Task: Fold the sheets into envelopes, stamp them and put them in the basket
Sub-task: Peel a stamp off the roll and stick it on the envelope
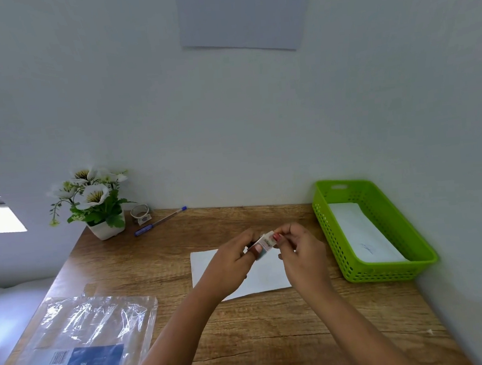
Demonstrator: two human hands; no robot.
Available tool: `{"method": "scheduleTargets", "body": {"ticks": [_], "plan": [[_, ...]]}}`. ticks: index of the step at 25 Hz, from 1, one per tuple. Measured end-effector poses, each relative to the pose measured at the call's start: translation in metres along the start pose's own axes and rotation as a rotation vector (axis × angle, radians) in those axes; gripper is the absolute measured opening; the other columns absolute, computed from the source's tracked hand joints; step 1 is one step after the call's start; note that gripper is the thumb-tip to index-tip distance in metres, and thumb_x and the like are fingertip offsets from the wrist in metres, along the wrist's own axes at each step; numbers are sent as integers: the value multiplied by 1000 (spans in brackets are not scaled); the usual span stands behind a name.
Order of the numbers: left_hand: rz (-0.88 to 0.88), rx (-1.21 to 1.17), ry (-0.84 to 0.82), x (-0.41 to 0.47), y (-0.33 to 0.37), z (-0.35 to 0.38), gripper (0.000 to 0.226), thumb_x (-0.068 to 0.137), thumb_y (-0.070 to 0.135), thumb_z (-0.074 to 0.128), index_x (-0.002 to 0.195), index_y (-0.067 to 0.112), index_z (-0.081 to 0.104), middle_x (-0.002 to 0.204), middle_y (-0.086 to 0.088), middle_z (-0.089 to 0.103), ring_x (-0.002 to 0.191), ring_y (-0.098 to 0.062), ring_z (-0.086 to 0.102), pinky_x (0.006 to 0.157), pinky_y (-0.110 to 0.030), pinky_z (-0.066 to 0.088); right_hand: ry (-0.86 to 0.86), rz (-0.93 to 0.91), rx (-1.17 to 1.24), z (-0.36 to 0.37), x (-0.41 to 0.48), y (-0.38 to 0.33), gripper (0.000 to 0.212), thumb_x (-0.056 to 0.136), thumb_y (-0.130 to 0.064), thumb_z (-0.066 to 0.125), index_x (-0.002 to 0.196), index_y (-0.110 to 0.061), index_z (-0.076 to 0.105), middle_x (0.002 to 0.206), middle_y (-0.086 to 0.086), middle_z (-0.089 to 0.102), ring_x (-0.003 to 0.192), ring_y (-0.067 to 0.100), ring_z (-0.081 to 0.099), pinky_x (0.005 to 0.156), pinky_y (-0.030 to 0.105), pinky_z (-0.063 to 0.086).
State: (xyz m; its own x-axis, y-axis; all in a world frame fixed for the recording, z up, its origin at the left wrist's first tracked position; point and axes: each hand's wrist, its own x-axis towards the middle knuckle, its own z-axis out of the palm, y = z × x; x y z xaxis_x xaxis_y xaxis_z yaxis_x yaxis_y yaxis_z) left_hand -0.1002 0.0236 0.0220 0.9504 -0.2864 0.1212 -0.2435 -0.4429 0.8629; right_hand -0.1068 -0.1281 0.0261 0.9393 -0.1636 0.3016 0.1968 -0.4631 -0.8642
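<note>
A small printed stamp strip is pinched at its ends by the left hand and the right hand, fingers curled. Both are held over a white folded sheet laid flat mid-surface. The green basket is set against the right wall, near the sheet, with one white envelope inside. Bare wood is noted along the near edge. A plastic bag lies near left. A potted flower, small roll and pen are grouped far left.

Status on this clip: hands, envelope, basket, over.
Left hand and right hand both pinch the stamp strip above the folded sheet. Sheet flat on the table. Basket holds one envelope. Nothing blocks the basket.
</note>
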Motion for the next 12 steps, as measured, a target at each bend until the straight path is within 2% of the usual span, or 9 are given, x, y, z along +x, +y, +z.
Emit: {"method": "scheduleTargets", "body": {"ticks": [3,8,12], "plan": [[-56,-78,-29,0,1,1,14,98,22,42,88,25,52,87,8,55,70,-12,54,62,-28,51,9,11,-27,1,-1,-2,34,90,-10,58,73,-39,54,73,-1,69,72,22,65,65,49,54],[-109,-241,-41,-2,4,2,19,99,13,39,88,20,53,87,1,52,71,-14,53,63,-30,52,-32,10,-82,-1,-2,-6,22,92,-10,55,78,-28,54,72,5,68,68,24,64,61,43,51],[-143,-356,-22,-4,7,7,15,99,10,38,95,6,52,82,-3,49,69,-13,52,68,-36,55,-38,43,-48,2,-4,-2,29,93,-12,53,77,-35,51,74,2,68,67,22,64,62,49,54]]}}
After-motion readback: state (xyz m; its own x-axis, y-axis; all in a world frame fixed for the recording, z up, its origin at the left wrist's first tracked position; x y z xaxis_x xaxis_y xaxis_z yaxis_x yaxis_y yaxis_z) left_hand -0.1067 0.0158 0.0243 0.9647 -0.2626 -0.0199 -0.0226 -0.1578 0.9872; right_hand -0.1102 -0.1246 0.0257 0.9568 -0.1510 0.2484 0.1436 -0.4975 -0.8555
